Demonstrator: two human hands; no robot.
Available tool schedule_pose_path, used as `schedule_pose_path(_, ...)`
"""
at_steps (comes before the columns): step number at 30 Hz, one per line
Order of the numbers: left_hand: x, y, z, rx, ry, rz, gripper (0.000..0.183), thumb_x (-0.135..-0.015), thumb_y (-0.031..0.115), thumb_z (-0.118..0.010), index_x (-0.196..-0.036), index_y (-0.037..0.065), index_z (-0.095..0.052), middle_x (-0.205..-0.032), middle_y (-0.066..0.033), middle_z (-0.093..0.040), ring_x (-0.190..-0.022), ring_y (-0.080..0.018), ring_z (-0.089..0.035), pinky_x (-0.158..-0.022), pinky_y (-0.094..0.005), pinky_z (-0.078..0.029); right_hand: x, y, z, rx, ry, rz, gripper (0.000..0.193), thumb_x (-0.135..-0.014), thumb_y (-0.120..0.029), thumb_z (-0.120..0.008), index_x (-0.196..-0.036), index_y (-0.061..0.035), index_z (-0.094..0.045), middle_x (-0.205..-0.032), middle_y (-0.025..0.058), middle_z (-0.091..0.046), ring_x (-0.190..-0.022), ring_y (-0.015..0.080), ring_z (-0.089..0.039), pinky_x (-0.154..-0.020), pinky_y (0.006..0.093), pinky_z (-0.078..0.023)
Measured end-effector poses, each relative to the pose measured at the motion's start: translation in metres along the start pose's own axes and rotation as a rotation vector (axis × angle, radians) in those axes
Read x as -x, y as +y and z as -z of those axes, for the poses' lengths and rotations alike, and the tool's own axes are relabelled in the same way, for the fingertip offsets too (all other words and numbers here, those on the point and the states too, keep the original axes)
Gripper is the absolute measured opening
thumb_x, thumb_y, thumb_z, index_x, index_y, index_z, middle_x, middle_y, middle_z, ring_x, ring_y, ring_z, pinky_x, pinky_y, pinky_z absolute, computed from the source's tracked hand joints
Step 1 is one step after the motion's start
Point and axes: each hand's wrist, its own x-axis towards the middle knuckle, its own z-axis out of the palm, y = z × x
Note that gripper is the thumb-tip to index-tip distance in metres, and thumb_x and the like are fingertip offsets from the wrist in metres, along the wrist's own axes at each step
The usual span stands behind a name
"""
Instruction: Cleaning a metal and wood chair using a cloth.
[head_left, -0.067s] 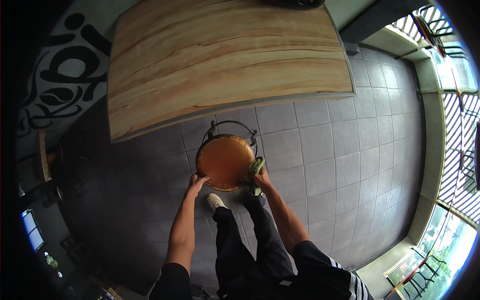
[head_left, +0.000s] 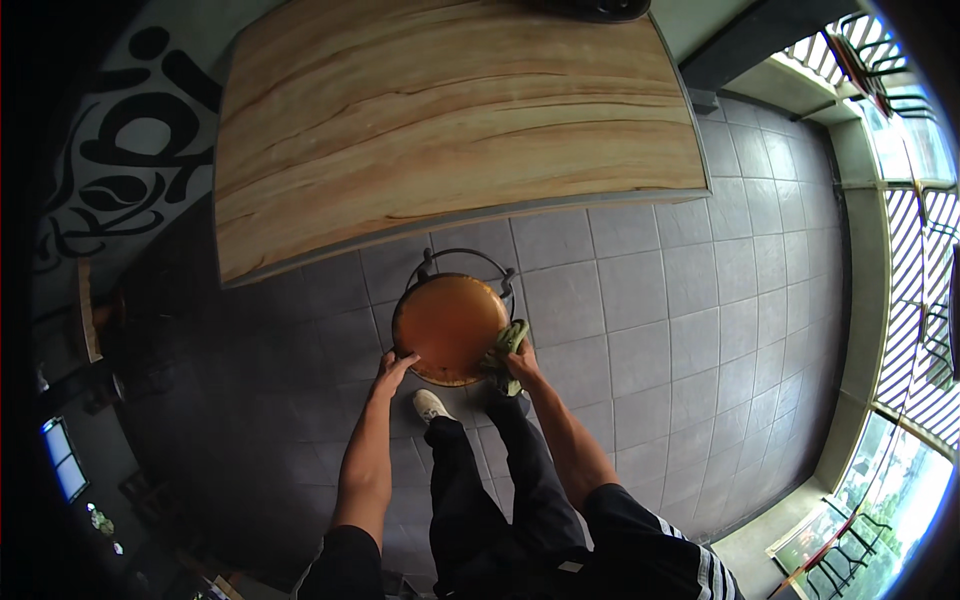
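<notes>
Between my hands stands a stool with a round orange-brown seat and dark metal legs and ring, which show beyond its far side. My left hand grips the near left edge of the seat, thumb on top and the other fingers mostly hidden below the rim. At the right edge, my right hand is closed on a crumpled green cloth, which lies against the seat's side.
A large wood-grain table stands just beyond the stool, with a dark object at its far edge. Grey floor tiles spread to the right. My shoe is close to the stool. Chairs show by the windows at the right.
</notes>
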Motion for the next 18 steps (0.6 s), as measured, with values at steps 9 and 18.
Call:
schedule_pose_path(9, 0.013, 0.028, -0.018, -0.077, 0.005, -0.001, 0.098, -0.067, 0.055, -0.074, -0.132, -0.007, -0.036, -0.135, -0.0204, -0.041, -0.128, -0.0282, -0.037, -0.104, -0.0374, -0.031, -0.008, 0.028, 0.018, 0.226, 0.126, 0.064, 0.059, -0.067, -0.018, -0.079, -0.116, -0.0070, -0.049, -0.105, 0.0071, -0.060, -0.097, 0.0208, -0.058, -0.086, 0.0326, -0.045)
schedule_pose_path(18, 0.033, 0.022, -0.047, -0.364, 0.218, -0.470, 0.083, -0.079, 0.033, -0.068, -0.142, 0.004, -0.023, -0.137, -0.0221, -0.041, -0.127, -0.0285, -0.039, -0.103, -0.0330, -0.033, 0.028, -0.044, 0.031, 0.199, 0.380, -0.052, 0.035, -0.071, -0.019, -0.074, -0.098, -0.0031, -0.059, -0.091, 0.0085, -0.065, -0.083, 0.0203, -0.063, -0.075, 0.0322, -0.051)
